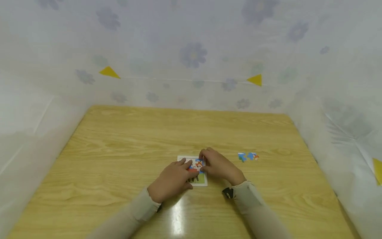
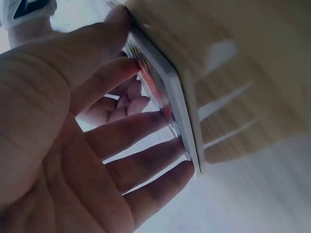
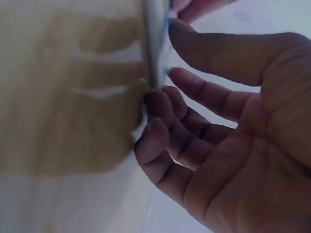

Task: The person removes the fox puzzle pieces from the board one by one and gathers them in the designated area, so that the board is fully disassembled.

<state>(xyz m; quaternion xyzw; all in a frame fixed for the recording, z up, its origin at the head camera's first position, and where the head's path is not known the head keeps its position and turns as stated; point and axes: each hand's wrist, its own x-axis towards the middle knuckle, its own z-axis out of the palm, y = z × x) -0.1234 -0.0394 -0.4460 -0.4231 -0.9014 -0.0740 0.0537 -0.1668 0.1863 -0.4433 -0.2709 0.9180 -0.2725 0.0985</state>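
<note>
A small jigsaw puzzle (image 1: 201,179) with a white border lies on the table, showing a fox-like animal, red patches and green ground. My left hand (image 1: 173,179) spreads over its left part, straight fingers resting on the picture. In the left wrist view, the left thumb (image 2: 92,48) reaches the border's near edge. At the upper right corner, my right hand (image 1: 219,166) pinches a puzzle piece (image 1: 199,163) between thumb and index finger, against the picture. The other right fingers (image 3: 158,138) curl beside the border. The left hand hides much of the picture.
Two loose blue puzzle pieces, one with green (image 1: 242,157) and one with orange (image 1: 253,156), lie on the table to the right. The wooden table (image 1: 134,132) is bounded by pale flowered sheeting (image 1: 149,49) at the back and sides.
</note>
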